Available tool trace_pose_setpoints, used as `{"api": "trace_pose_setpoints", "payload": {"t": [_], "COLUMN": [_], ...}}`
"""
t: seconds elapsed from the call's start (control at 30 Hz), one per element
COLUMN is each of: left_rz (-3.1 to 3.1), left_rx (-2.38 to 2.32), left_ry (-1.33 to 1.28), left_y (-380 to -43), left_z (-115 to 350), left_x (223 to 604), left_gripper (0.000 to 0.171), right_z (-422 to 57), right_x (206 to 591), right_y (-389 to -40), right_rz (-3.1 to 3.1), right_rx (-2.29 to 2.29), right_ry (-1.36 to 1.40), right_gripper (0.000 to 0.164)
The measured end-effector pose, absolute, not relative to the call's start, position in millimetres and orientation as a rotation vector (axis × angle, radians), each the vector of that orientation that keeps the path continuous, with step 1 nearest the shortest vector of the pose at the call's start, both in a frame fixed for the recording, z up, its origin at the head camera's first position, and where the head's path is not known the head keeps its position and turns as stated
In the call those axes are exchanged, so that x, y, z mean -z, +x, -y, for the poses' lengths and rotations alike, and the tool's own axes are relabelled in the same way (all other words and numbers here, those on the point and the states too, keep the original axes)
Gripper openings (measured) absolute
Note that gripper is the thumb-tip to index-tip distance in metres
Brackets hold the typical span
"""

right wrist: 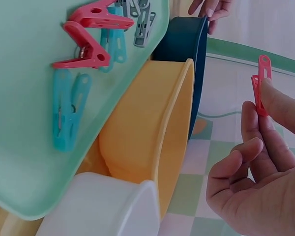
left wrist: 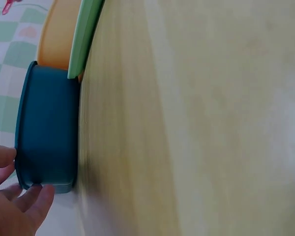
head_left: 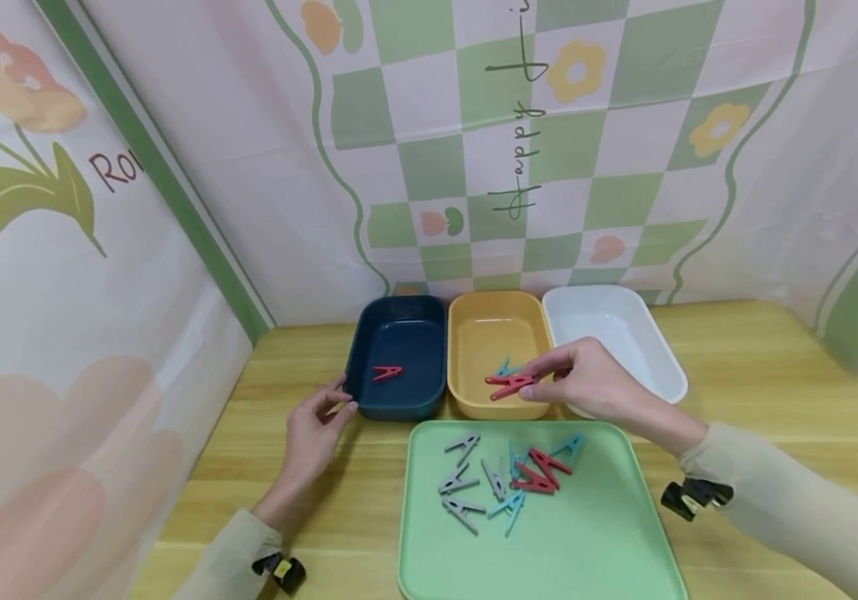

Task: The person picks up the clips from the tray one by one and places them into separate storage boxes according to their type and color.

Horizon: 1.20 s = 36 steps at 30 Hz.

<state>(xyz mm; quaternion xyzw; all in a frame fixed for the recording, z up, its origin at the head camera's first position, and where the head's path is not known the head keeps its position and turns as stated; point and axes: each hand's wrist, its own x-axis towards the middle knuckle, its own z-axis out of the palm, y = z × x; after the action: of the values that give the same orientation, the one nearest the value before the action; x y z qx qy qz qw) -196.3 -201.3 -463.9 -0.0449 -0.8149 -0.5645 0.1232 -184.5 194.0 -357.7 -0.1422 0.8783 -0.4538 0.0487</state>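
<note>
My right hand (head_left: 586, 379) pinches a red clothespin (head_left: 511, 386) between thumb and fingertips, above the front of the yellow bin (head_left: 466, 350). In the right wrist view that clothespin (right wrist: 262, 86) points up from the fingertips. A teal clothespin (head_left: 506, 367) lies in the yellow bin, partly hidden. My left hand (head_left: 312, 433) touches the front left corner of the dark blue bin (head_left: 406, 408) with relaxed fingers. Another red clothespin (head_left: 387, 372) lies inside the blue bin. On the green tray (head_left: 549, 550) are grey clothespins (head_left: 461, 512), teal clothespins (head_left: 511, 508) and red clothespins (head_left: 541, 479).
To the right of the yellow bin stands a white bin (head_left: 665, 358), partly behind my right hand. All three bins sit side by side behind the tray on a wooden table (head_left: 759, 375). A patterned cloth (head_left: 429, 167) hangs behind them.
</note>
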Motion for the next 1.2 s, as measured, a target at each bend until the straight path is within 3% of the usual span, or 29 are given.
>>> {"api": "trace_pose_setpoints", "payload": {"t": [1.2], "left_rz": [2.436], "left_rx": [1.598], "left_ry": [-0.148], "left_y": [-199], "left_z": [205], "left_x": [455], "left_gripper": [0.005], "right_z": [-96], "right_x": [341], "right_y": [-258], "right_rz": [-2.666], "right_rx": [1.374], "right_ry": [-0.498], "right_gripper": [0.017]}}
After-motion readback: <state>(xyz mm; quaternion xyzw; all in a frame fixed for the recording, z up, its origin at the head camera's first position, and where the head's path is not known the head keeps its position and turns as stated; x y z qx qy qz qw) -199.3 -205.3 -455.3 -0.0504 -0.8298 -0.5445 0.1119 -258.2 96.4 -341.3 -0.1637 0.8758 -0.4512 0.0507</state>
